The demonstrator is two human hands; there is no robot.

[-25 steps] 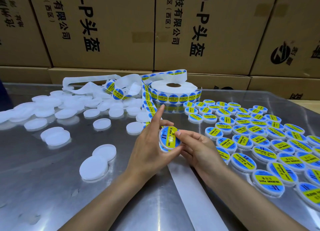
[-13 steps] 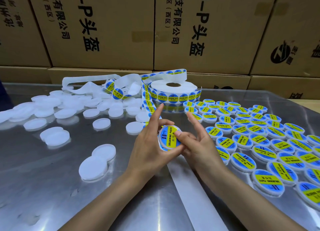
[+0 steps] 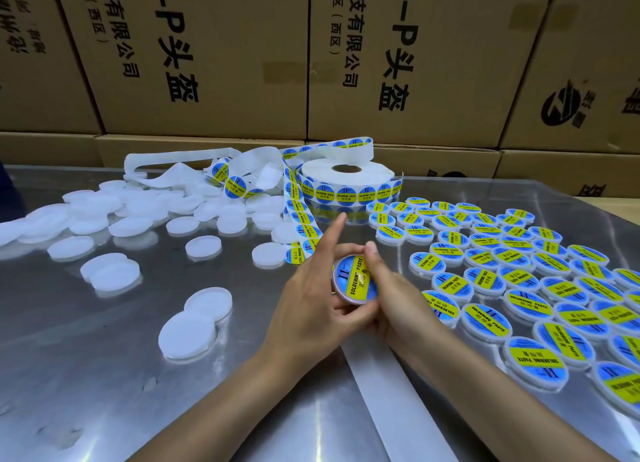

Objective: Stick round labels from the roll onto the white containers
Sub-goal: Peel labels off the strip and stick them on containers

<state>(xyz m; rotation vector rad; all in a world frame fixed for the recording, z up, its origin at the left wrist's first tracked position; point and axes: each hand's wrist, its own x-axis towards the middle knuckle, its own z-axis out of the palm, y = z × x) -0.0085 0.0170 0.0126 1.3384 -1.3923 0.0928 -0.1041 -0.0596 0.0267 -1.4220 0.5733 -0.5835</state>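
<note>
Head view: at centre, the left hand [image 3: 311, 309] grips a white container [image 3: 355, 283] by its rim, index finger straight toward twelve o'clock. The right hand [image 3: 398, 299] presses its thumb on the round label [image 3: 351, 278]. The roll [image 3: 346, 181] sits at twelve; labelled containers [image 3: 519, 288] spread toward three o'clock.

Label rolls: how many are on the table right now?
1. The roll lies flat at the far middle of the table, in front of the boxes, its strip trailing toward the near edge. Another could hide behind the loose backing; none shows.
</note>
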